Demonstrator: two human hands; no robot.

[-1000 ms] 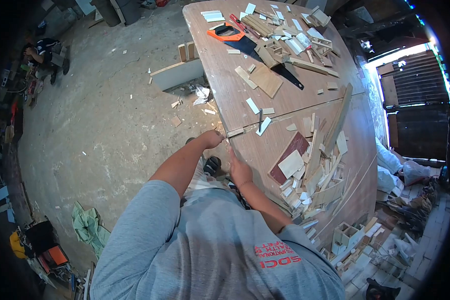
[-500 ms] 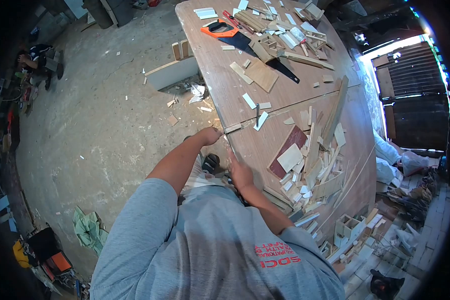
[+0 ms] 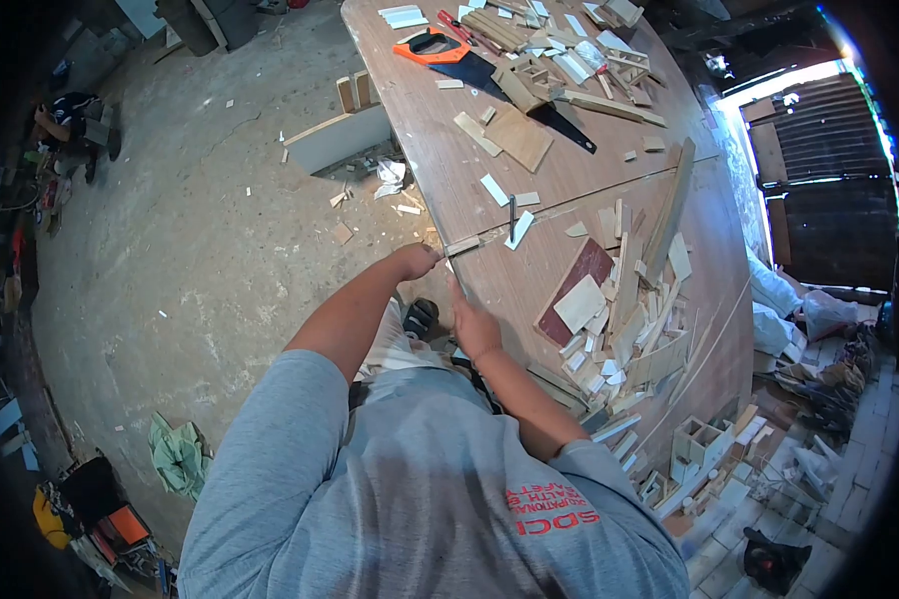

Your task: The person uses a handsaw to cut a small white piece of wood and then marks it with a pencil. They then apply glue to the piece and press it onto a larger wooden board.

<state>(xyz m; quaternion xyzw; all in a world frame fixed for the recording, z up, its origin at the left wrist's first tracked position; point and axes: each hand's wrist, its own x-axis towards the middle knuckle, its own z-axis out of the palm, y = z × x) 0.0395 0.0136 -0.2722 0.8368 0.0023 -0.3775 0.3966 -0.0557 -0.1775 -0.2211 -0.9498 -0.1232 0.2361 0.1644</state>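
Head view, looking down over grey shirt. Left hand [image 3: 417, 260] sat at the near edge of the plywood table [image 3: 440, 150], fingers curled tight on the end of a short wood strip [image 3: 462, 245], which lay across the table edge at the seam between the two table panels. Right hand [image 3: 475, 325] rested on the same edge just behind it, knuckles up, one finger stretched forward toward the strip; whether it gripped anything could not be told, detail too small. Just beyond the strip: a dark thin tool [image 3: 511, 216] beside a white offcut [image 3: 519, 231]. Pile of pale offcuts [image 3: 629, 319] to the right, partly covering a dark red board [image 3: 572, 292]. Orange-handled handsaw [image 3: 432, 47] at the far end. Another person [image 3: 70, 120] crouched on the concrete floor, well apart.
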